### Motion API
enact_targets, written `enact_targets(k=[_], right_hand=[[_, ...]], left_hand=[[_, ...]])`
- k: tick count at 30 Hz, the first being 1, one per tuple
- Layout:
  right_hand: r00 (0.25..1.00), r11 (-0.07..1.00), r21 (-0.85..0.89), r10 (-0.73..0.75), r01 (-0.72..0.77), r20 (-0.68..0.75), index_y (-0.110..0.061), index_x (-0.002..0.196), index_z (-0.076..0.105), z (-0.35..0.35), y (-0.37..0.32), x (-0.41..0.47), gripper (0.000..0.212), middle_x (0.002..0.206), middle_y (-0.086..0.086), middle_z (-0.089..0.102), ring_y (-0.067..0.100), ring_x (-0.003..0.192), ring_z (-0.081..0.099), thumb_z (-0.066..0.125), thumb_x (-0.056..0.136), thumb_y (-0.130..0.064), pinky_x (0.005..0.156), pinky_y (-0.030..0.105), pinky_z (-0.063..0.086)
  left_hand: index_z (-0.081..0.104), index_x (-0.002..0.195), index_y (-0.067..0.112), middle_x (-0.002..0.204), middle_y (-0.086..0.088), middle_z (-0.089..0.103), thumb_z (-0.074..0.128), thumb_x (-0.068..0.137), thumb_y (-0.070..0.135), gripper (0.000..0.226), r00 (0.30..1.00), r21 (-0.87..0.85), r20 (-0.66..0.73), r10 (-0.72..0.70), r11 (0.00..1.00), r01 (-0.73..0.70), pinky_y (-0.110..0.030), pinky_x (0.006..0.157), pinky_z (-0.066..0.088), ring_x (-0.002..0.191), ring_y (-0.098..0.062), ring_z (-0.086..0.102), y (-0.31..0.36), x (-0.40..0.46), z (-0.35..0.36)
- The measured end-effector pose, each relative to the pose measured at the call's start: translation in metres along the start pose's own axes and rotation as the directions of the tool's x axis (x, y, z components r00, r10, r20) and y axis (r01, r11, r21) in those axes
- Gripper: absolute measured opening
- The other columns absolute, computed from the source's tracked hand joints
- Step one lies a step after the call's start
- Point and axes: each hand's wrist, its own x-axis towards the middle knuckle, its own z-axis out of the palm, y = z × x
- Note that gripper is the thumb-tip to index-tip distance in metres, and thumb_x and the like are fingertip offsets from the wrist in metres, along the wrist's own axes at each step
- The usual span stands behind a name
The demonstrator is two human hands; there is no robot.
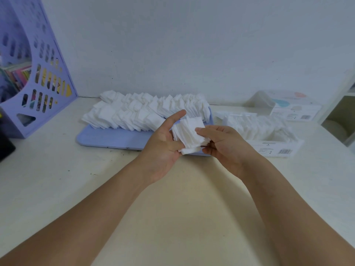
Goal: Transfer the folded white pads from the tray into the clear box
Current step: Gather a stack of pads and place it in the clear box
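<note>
A small stack of folded white pads (189,134) is held between both hands above the tray's front right corner. My left hand (165,143) cradles it from the left, palm up, index finger stretched out. My right hand (221,143) pinches its right side with thumb on top. A light-blue tray (107,138) carries several rows of white pads (142,111) leaning along its back half. To the right stands the clear box (276,145), partly filled with pads (255,123).
A purple perforated file holder (38,73) with colourful papers stands at the far left by the wall. A second clear pad package (288,106) lies behind the box. A white shelf unit (343,112) is at the right edge, a dark object (5,148) at the left edge.
</note>
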Motion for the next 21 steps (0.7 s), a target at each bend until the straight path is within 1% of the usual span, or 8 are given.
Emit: enact_targets(k=[3, 6, 9, 12, 15, 17, 19, 21], right_hand=[[1.0, 1.0, -0.023, 0.006, -0.007, -0.012, -0.002, 0.104, 0.075, 0.0, -0.0011, -0.001, 0.023, 0.099, 0.012, 0.075, 0.016, 0.086, 0.064, 0.068, 0.094, -0.022, 0.077, 0.028, 0.05], [1.0, 1.0, -0.02, 0.009, -0.009, -0.015, -0.002, 0.102, 0.076, 0.0007, -0.001, -0.0019, 0.022, 0.088, 0.004, 0.073, 0.013, 0.078, 0.063, 0.069, 0.094, -0.021, 0.074, 0.027, 0.051], [1.0, 1.0, -0.021, 0.01, -0.01, 0.0, 0.001, 0.103, 0.075, 0.0027, 0.0003, -0.0027, 0.025, 0.085, 0.004, 0.072, 0.012, 0.075, 0.063, 0.069, 0.094, -0.022, 0.072, 0.026, 0.051], [1.0, 1.0, -0.018, 0.02, -0.019, 0.011, 0.001, 0.109, 0.074, 0.0053, 0.0008, -0.0025, 0.029, 0.095, 0.01, 0.073, 0.015, 0.081, 0.064, 0.068, 0.095, -0.024, 0.074, 0.026, 0.053], [1.0, 0.997, -0.07, -0.02, 0.022, 0.02, 0.0, 0.113, 0.072, 0.0045, 0.0007, -0.0015, 0.03, 0.089, 0.004, 0.07, 0.013, 0.082, 0.061, 0.063, 0.098, -0.024, 0.076, 0.026, 0.051], [0.998, 0.994, -0.1, -0.046, 0.05, 0.04, -0.002, 0.113, 0.072, 0.0029, 0.0003, -0.0015, 0.028, 0.083, 0.001, 0.068, 0.012, 0.081, 0.059, 0.061, 0.1, -0.023, 0.075, 0.026, 0.05], [0.997, 0.991, -0.119, -0.06, 0.065, 0.045, -0.004, 0.112, 0.073, 0.0034, 0.0004, -0.002, 0.026, 0.084, 0.002, 0.067, 0.012, 0.081, 0.059, 0.061, 0.1, -0.024, 0.075, 0.026, 0.051], [0.996, 0.989, -0.126, -0.077, 0.081, 0.038, -0.005, 0.111, 0.074, 0.0054, 0.0003, -0.0031, 0.025, 0.086, 0.001, 0.071, 0.01, 0.08, 0.062, 0.061, 0.1, -0.024, 0.076, 0.026, 0.051]], left_hand=[[0.042, 0.146, 0.028, 0.128, 0.003, 0.065, 0.045, 0.091, -0.023, 0.075, 0.995, 0.229, -0.027, 0.092, 0.97, -0.083, -0.031, 0.102, 0.051, 0.118, -0.011, 0.063, -0.0018, -0.0024, 0.0021], [0.033, 0.15, 0.027, 0.147, 0.0, 0.048, 0.036, 0.09, -0.023, 0.078, 0.973, 0.456, -0.014, 0.229, 0.868, -0.197, -0.025, 0.113, 0.039, 0.133, -0.007, 0.05, -0.0056, -0.004, 0.005], [0.029, 0.153, 0.028, 0.151, -0.001, 0.043, 0.033, 0.09, -0.022, 0.08, 0.964, 0.502, -0.014, 0.266, 0.836, -0.223, -0.028, 0.116, 0.036, 0.137, -0.008, 0.046, -0.0101, -0.0038, 0.0027], [0.03, 0.151, 0.03, 0.142, 0.005, 0.05, 0.034, 0.093, -0.021, 0.077, 0.967, 0.473, -0.035, 0.251, 0.857, -0.205, -0.024, 0.109, 0.042, 0.127, -0.002, 0.053, -0.0095, -0.0035, 0.0016], [0.038, 0.144, 0.032, 0.132, 0.007, 0.058, 0.04, 0.101, -0.01, 0.06, 0.985, 0.243, -0.07, 0.159, 0.96, -0.138, -0.025, 0.1, 0.05, 0.114, -0.004, 0.063, -0.005, -0.001, 0.0039], [0.041, 0.143, 0.031, 0.12, 0.007, 0.066, 0.042, 0.103, -0.002, 0.051, 0.99, 0.116, -0.101, 0.099, 0.989, -0.088, -0.027, 0.097, 0.052, 0.109, -0.008, 0.066, -0.0035, 0.0026, 0.004], [0.04, 0.146, 0.028, 0.115, 0.007, 0.068, 0.043, 0.103, -0.001, 0.052, 0.989, 0.075, -0.129, 0.069, 0.995, -0.059, -0.029, 0.098, 0.051, 0.107, -0.009, 0.066, -0.0031, 0.0035, 0.0041], [0.038, 0.149, 0.021, 0.118, 0.005, 0.066, 0.043, 0.102, -0.004, 0.054, 0.988, 0.07, -0.143, 0.051, 0.997, -0.041, -0.029, 0.098, 0.05, 0.107, -0.01, 0.065, -0.0036, 0.0029, 0.0051]])
